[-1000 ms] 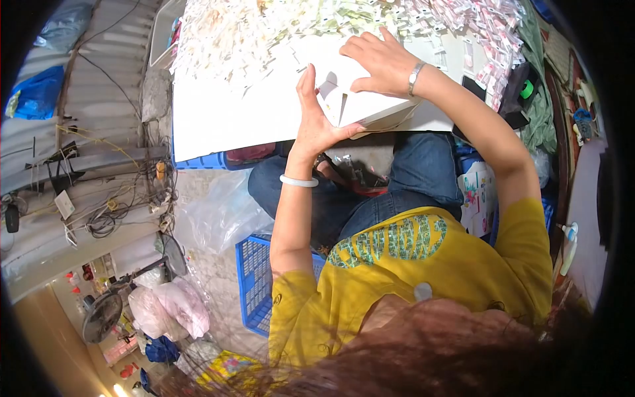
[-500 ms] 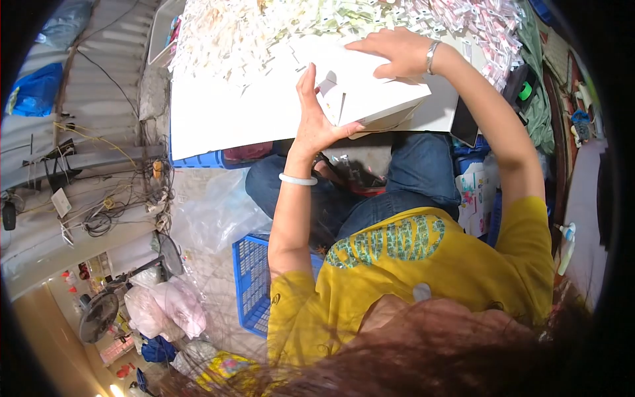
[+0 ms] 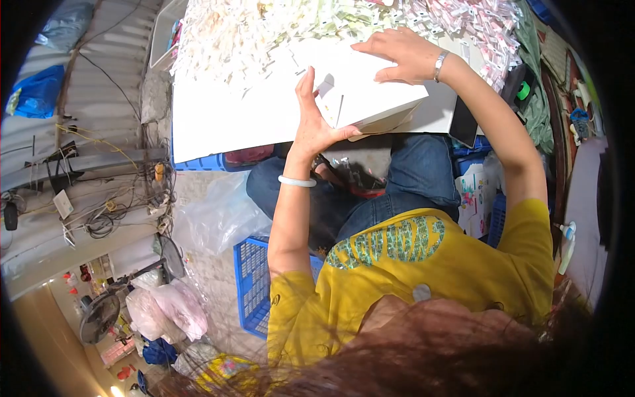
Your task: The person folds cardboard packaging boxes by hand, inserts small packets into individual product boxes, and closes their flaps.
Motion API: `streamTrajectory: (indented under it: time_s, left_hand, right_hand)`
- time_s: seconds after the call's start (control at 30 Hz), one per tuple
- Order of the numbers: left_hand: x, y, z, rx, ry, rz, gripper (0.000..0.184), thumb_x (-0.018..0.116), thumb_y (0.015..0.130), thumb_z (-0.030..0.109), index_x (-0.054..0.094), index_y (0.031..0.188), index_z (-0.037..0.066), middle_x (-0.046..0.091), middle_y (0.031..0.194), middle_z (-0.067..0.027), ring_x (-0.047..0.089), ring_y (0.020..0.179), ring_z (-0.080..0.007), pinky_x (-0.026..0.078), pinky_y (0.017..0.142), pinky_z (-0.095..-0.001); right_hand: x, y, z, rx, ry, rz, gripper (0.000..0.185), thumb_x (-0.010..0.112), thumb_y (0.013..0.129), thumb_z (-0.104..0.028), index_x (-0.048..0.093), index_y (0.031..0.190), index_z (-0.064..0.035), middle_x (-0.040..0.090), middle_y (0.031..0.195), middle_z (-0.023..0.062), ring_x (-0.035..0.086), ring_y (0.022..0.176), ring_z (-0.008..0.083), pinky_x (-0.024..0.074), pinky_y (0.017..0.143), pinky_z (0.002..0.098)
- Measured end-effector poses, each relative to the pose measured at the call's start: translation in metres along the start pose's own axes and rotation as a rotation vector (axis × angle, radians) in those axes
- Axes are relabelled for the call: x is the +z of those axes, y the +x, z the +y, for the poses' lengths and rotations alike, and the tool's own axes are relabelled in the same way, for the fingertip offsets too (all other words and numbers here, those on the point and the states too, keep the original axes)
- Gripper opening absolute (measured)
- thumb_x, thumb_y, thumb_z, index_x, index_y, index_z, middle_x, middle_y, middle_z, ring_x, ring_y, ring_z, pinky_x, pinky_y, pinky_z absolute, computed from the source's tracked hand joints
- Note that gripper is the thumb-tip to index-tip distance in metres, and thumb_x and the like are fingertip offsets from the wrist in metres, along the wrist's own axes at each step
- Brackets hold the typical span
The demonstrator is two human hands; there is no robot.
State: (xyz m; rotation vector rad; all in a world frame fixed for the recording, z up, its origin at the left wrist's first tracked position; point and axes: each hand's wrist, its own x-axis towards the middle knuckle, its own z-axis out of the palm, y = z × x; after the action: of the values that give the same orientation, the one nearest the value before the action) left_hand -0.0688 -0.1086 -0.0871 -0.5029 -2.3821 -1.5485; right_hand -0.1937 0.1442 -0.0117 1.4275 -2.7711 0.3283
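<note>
A white box [image 3: 387, 99] lies at the front edge of the white tabletop [image 3: 218, 119]. My left hand [image 3: 314, 122] is at the box's left end, thumb and fingers spread wide around that end. On top of the box, near its far right side, rests my right hand [image 3: 403, 56], with its fingers apart and reaching left. Whether it grips anything cannot be made out. Many small pale packets [image 3: 284, 26], whitish, green and pink, are heaped along the far side of the table beyond both hands.
A dark flat object [image 3: 464, 122] stands at the table's front edge, right of the box. A blue plastic basket [image 3: 253, 284] is on the floor by my left arm, near clear plastic sheeting [image 3: 218, 212]. Green cloth [image 3: 537, 99] hangs at the right.
My right hand has slid to the right across the box, uncovering more of its top and right end. My left hand has stayed nearly still at the box's left end.
</note>
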Motion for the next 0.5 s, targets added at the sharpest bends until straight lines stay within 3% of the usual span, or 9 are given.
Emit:
streamTrajectory:
  time_s: [0.13,0.23,0.33,0.5]
  left_hand:
    - [-0.002,-0.004,0.0,0.005,0.008,0.016,0.143,0.087,0.047,0.067,0.01,0.154,0.009,0.023,0.146,-0.0214,0.027,0.136,-0.0379,0.037,0.105,-0.0511]
    - [-0.001,-0.008,-0.001,0.008,0.019,0.036,0.143,0.086,0.047,0.068,0.012,0.153,0.009,0.024,0.146,-0.0212,0.027,0.136,-0.0382,0.037,0.105,-0.0509]
    - [-0.001,-0.009,0.001,0.02,0.051,0.035,0.142,0.086,0.047,0.068,0.012,0.152,0.008,0.024,0.146,-0.0208,0.028,0.136,-0.0381,0.037,0.105,-0.0509]
    - [0.003,-0.012,0.002,-0.078,-0.117,0.157,0.135,0.089,0.052,0.06,0.013,0.151,0.007,0.024,0.143,-0.0181,0.03,0.134,-0.0353,0.036,0.107,-0.0509]
  right_hand:
    - [-0.008,-0.018,0.005,0.134,0.405,0.186,0.051,0.063,0.09,-0.036,0.054,0.136,-0.0158,0.058,0.122,0.0099,0.058,0.111,0.0264,0.0428,0.099,0.0412]
    - [-0.001,-0.037,0.008,0.166,0.464,0.285,0.039,0.059,0.093,-0.023,0.058,0.131,-0.0125,0.058,0.122,0.0109,0.052,0.116,0.0274,0.0377,0.104,0.0365]
    - [0.002,-0.046,0.006,-0.078,0.213,0.453,0.037,0.06,0.094,-0.028,0.061,0.127,-0.0136,0.058,0.124,0.0105,0.052,0.116,0.0281,0.0421,0.099,0.0397]
    - [-0.004,-0.065,-0.023,-0.002,0.26,0.517,0.037,0.061,0.093,-0.027,0.061,0.128,-0.0142,0.056,0.13,0.0113,0.051,0.119,0.0301,0.0398,0.103,0.0409]
